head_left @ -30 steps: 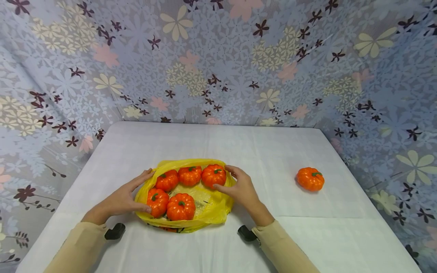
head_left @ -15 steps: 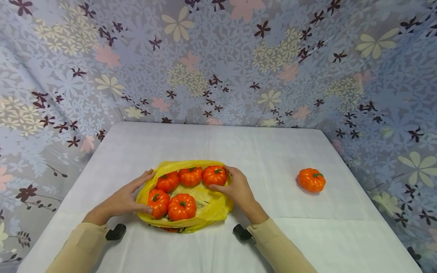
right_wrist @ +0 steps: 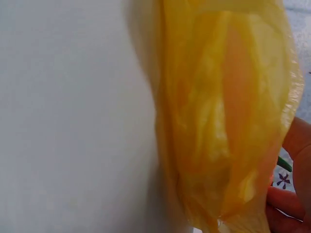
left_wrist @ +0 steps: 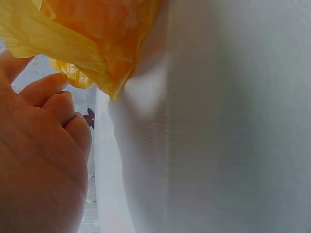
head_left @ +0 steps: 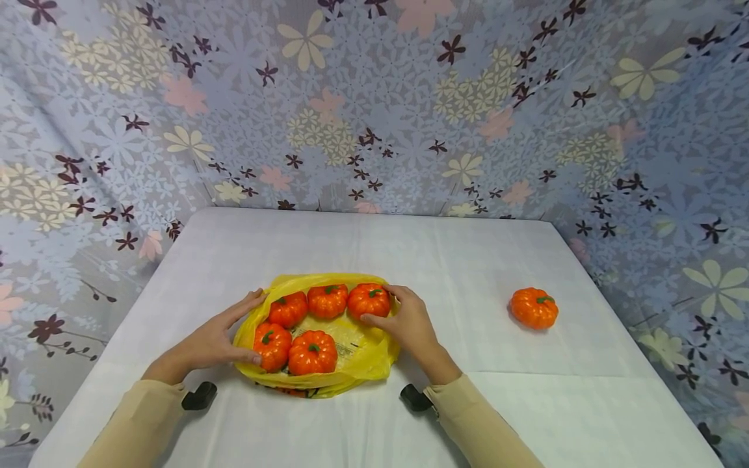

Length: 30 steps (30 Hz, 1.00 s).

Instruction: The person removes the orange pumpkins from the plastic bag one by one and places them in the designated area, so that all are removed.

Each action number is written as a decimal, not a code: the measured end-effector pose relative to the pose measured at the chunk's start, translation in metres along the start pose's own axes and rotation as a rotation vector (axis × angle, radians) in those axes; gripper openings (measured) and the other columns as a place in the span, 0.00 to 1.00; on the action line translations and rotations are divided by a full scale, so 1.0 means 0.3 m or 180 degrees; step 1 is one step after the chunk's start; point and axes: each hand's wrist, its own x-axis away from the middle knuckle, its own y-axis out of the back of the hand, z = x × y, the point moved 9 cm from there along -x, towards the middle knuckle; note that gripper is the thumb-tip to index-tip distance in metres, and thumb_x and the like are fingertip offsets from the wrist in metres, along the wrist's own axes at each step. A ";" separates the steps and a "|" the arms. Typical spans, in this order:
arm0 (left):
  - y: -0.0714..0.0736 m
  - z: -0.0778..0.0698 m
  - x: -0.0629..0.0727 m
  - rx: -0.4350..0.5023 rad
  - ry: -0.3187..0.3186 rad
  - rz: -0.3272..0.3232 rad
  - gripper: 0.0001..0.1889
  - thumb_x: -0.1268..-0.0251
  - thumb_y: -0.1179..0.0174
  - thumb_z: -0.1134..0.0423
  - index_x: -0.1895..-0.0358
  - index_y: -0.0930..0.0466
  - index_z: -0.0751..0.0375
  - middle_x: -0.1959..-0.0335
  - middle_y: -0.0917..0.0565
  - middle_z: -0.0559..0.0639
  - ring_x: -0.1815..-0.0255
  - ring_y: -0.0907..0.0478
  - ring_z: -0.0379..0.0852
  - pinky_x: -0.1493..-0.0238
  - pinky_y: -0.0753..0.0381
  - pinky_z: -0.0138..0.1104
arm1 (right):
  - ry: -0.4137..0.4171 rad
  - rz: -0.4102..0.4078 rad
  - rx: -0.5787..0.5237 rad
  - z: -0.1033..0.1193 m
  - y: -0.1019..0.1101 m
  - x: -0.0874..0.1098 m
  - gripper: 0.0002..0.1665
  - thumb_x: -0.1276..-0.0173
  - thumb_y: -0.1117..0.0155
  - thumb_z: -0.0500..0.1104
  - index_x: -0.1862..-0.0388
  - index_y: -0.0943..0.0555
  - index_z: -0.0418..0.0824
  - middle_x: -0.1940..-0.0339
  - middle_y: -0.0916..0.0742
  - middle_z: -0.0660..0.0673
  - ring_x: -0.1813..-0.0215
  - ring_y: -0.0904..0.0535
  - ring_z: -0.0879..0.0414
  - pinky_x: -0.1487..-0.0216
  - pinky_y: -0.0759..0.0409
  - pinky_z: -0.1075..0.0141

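A yellow plastic bag (head_left: pixel 363 372) lies on its base with its mouth spread wide, and several small orange pumpkins (head_left: pixel 313 353) with green stems sit inside it. At its left edge my left hand (head_left: pixel 207 338) holds the rim, thumb over it beside the front-left pumpkin (head_left: pixel 272 347) and fingers toward the back. My right hand (head_left: pixel 412 325) grips the opposite edge, its thumb inside the mouth near the back-right pumpkin (head_left: pixel 368 301). In the left wrist view, bag film (left_wrist: pixel 53 39) covers part of the fingers; in the right wrist view the bag (right_wrist: pixel 223 111) hides most of the hand.
Another orange pumpkin (head_left: pixel 534 308) stands alone on the right part of the white-covered table (head_left: pixel 468 260). Behind and beside the table hangs a flowered cloth (head_left: pixel 374 117). A dark wrist camera (head_left: pixel 199 396) sits under the left cuff, another wrist camera (head_left: pixel 416 398) under the right one.
My right hand has shifted slightly left, its thumb reaching a little further into the bag's mouth. The left hand, the bag and the pumpkins look nearly still.
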 end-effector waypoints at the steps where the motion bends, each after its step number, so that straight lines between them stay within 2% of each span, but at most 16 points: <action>1: 0.000 -0.001 0.000 0.0004 0.0000 -0.0001 0.56 0.52 0.22 0.48 0.20 0.45 0.57 0.18 0.50 0.60 0.20 0.57 0.68 0.31 0.56 0.72 | -0.0002 -0.0004 -0.0016 -0.001 0.003 0.002 0.46 0.49 0.16 0.53 0.35 0.22 0.32 0.37 0.19 0.37 0.33 0.25 0.42 0.31 0.29 0.49; 13: 0.000 -0.010 0.001 -0.0003 0.0016 0.0014 0.56 0.51 0.22 0.48 0.20 0.44 0.58 0.18 0.51 0.60 0.20 0.58 0.68 0.31 0.56 0.72 | 0.0070 -0.0029 -0.0229 0.015 0.047 0.027 0.43 0.51 0.15 0.53 0.38 0.19 0.36 0.39 0.17 0.41 0.36 0.23 0.44 0.33 0.27 0.50; 23: -0.001 -0.009 -0.001 -0.0063 0.0030 0.0024 0.56 0.51 0.22 0.48 0.20 0.44 0.57 0.18 0.51 0.60 0.21 0.57 0.68 0.31 0.55 0.72 | 0.0320 -0.0033 -0.0433 0.061 0.090 0.034 0.42 0.50 0.15 0.50 0.38 0.19 0.36 0.41 0.16 0.43 0.38 0.21 0.48 0.34 0.25 0.53; 30: 0.000 -0.008 0.001 -0.0053 0.0050 0.0033 0.56 0.51 0.22 0.47 0.20 0.44 0.58 0.19 0.50 0.61 0.21 0.57 0.69 0.32 0.55 0.72 | 0.0314 -0.0145 -0.0478 0.051 0.137 0.031 0.41 0.50 0.15 0.52 0.39 0.18 0.38 0.41 0.16 0.44 0.39 0.21 0.48 0.35 0.24 0.53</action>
